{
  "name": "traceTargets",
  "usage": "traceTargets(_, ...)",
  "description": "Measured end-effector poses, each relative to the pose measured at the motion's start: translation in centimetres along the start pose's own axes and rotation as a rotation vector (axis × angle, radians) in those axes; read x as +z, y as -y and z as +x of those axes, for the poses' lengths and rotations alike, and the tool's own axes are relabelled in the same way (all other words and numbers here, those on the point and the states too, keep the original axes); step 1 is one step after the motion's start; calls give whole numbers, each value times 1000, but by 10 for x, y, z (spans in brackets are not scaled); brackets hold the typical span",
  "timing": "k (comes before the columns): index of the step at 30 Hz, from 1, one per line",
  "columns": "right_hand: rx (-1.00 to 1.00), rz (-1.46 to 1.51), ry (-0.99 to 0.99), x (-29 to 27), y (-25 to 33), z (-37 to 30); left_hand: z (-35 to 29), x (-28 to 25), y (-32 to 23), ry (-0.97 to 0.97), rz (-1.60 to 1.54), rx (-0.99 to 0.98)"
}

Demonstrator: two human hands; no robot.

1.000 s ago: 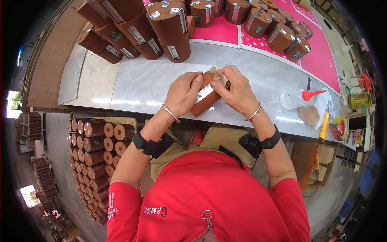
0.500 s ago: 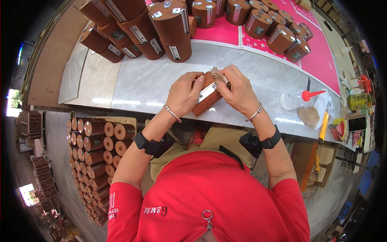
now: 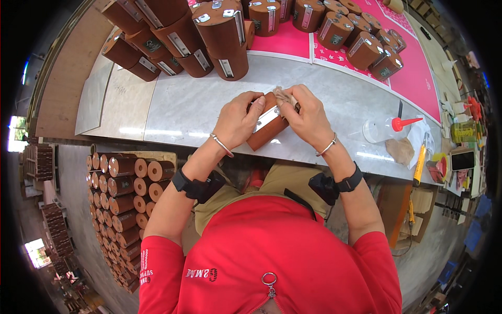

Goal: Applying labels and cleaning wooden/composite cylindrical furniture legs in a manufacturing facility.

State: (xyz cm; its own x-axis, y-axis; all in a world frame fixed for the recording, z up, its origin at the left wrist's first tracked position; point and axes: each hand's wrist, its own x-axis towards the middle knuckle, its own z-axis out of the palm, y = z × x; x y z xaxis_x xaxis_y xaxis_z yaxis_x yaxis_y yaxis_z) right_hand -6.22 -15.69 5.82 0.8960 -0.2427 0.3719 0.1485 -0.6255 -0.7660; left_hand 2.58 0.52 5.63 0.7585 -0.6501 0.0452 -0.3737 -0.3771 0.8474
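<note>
One brown piece [image 3: 267, 136]: left of the clear bottle [image 3: 376, 131].
Left hand [image 3: 238, 118]: closed around the side away from the bottle.
Right hand [image 3: 309, 115]: pinching a cloth [image 3: 282, 95] at the end facing it.
Metal strip [image 3: 267, 119]: already on; cloth work seems unfinished, remainder unclear.

Between the left hand [image 3: 238, 118] and right hand [image 3: 308, 118] is the block [image 3: 269, 125], at the near edge of the counter [image 3: 183, 107]. Behind, stacked cylinders [image 3: 175, 39] stand left, other cylinders [image 3: 334, 31] right, on a sheet [image 3: 415, 86]. Right of the hands lies a knife [image 3: 420, 165]; below, left, is a cylinder pile [image 3: 123, 203].
</note>
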Motion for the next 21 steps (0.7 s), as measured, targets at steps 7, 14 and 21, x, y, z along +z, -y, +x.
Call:
traceTargets(7, 50, 23, -80, 11, -4, 7, 12, -14, 3, 104, 15, -95)
traceTargets(14, 41, -15, -91, 18, -8, 12, 27, -27, -2, 162, 85, 43)
traceTargets(21, 40, -36, -96, 22, -12, 13, 41, -34, -13, 286, 180, 50)
